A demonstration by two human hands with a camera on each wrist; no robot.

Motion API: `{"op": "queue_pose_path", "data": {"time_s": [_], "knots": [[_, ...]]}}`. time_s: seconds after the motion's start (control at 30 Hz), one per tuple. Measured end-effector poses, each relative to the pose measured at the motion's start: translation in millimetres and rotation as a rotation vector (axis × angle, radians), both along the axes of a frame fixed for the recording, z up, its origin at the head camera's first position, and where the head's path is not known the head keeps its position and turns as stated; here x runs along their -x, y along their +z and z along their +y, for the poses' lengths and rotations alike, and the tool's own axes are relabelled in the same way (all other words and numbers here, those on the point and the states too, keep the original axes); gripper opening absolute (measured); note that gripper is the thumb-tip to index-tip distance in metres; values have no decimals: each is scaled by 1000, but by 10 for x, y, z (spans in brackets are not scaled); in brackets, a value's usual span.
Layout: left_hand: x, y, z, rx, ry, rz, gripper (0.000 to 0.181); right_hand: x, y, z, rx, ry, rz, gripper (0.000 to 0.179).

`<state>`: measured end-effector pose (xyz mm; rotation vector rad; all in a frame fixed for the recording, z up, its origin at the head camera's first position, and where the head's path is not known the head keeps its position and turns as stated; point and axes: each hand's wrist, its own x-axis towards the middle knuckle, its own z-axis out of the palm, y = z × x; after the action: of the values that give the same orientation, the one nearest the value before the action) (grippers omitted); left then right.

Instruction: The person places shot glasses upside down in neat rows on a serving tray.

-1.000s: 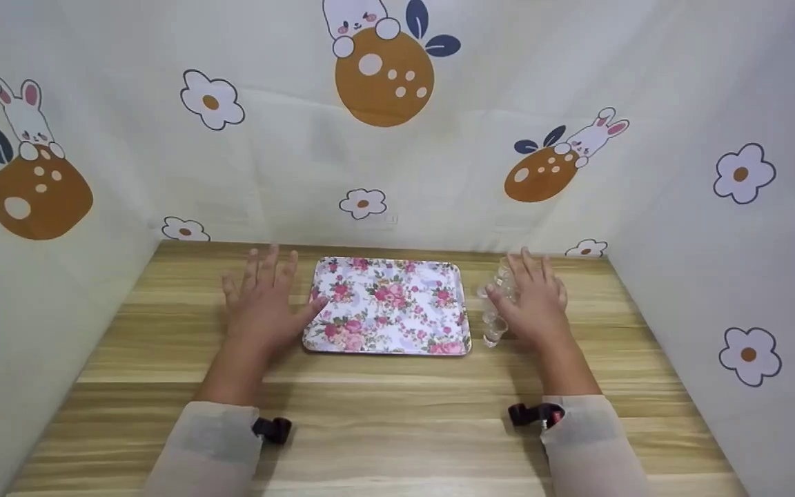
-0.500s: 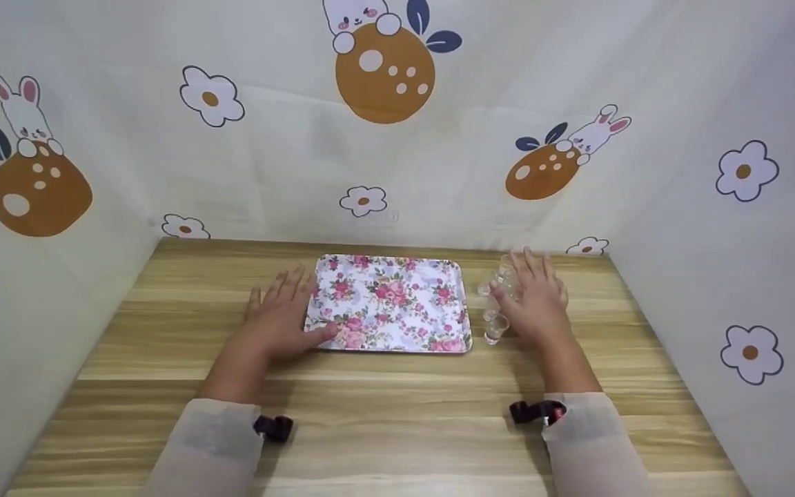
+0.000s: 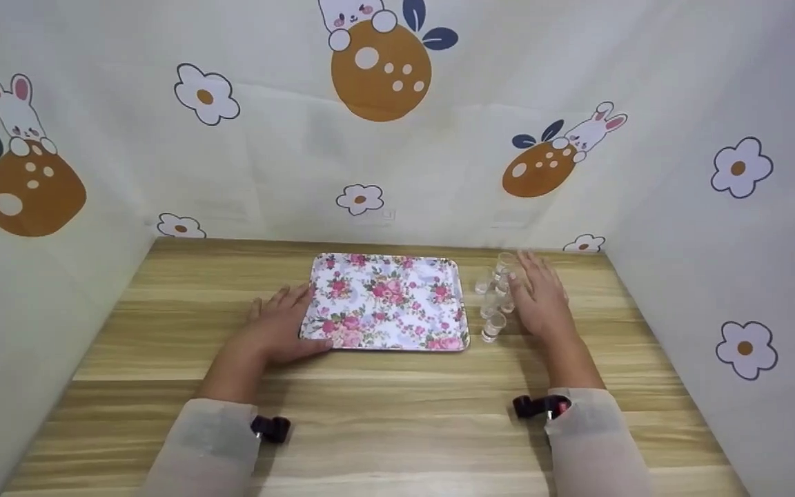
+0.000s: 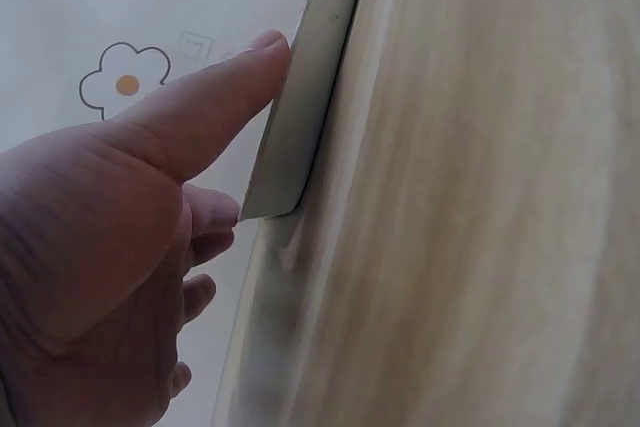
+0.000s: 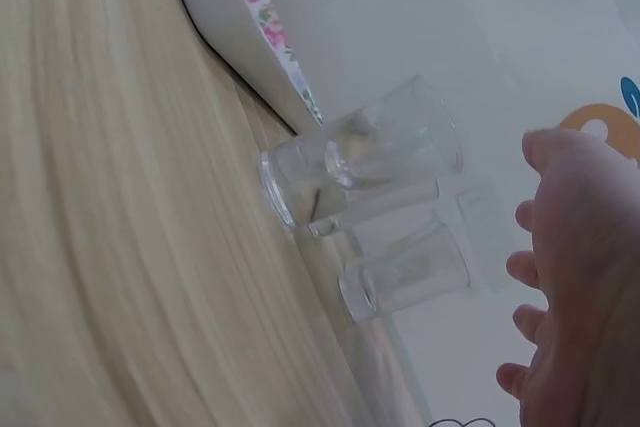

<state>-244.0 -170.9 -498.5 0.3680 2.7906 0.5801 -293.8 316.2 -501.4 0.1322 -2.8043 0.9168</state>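
Observation:
A white tray with pink roses point(image 3: 387, 304) lies flat on the wooden table. My left hand point(image 3: 279, 330) is at its near left corner, fingers along the left edge and thumb along the front. In the left wrist view, the straight thumb point(image 4: 215, 97) lies against the tray's rim point(image 4: 305, 97). Several small clear shot glasses point(image 3: 493, 326) stand upright in a cluster just right of the tray. My right hand point(image 3: 542, 304) is beside them on their right, fingers extended. In the right wrist view, a gap shows between its fingertips and the nearest shot glass point(image 5: 370, 152).
The wooden table point(image 3: 397, 421) runs up to a cream cloth backdrop point(image 3: 273, 138) printed with rabbits, oranges and flowers, which also rises at both sides. A black wrist camera point(image 3: 273, 429) sits at the left sleeve, another wrist camera point(image 3: 532, 407) at the right.
My left hand has come down and toward me onto the tray's near left corner. The right hand has shifted slightly right, uncovering more of the shot glasses. The tray stays in place.

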Motion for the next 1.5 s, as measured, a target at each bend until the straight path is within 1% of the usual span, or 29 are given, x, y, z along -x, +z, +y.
{"op": "queue_pose_path", "data": {"time_s": [0.13,0.27,0.37,0.43,0.53,0.63,0.7,0.8,0.87,0.97,1.07,1.17,1.4,1.5], "knots": [[13,-20,-1,-19,-1,-25,118,4,-23,47,125,28,38,55],[17,-23,5,-62,4,-65,120,-31,-46,103,263,33,35,52],[19,-23,5,-87,16,-93,120,-63,-69,156,374,26,11,53],[23,-26,3,-93,19,-103,121,-79,-85,192,429,14,-7,54],[31,-35,-1,-92,25,-111,122,-87,-98,230,489,-12,-52,56],[38,-43,-3,-87,22,-111,122,-79,-104,239,528,-41,-128,61],[41,-43,0,-83,21,-109,121,-74,-111,238,539,-50,-188,66],[40,-38,1,-77,22,-104,120,-65,-134,242,535,-57,-250,72],[39,-29,3,-79,25,-102,120,-53,-167,248,514,-49,-278,74],[41,-30,6,-78,29,-103,121,-41,-213,264,465,-48,-296,71],[41,-33,10,-84,32,-108,121,-34,-251,266,403,-46,-291,64],[42,-38,12,-88,32,-110,121,-30,-273,249,366,-42,-279,57],[41,-41,16,-90,36,-117,122,-30,-319,204,278,-49,-228,48],[38,-25,16,-90,32,-118,122,-21,-331,202,266,-50,-205,45]]}}
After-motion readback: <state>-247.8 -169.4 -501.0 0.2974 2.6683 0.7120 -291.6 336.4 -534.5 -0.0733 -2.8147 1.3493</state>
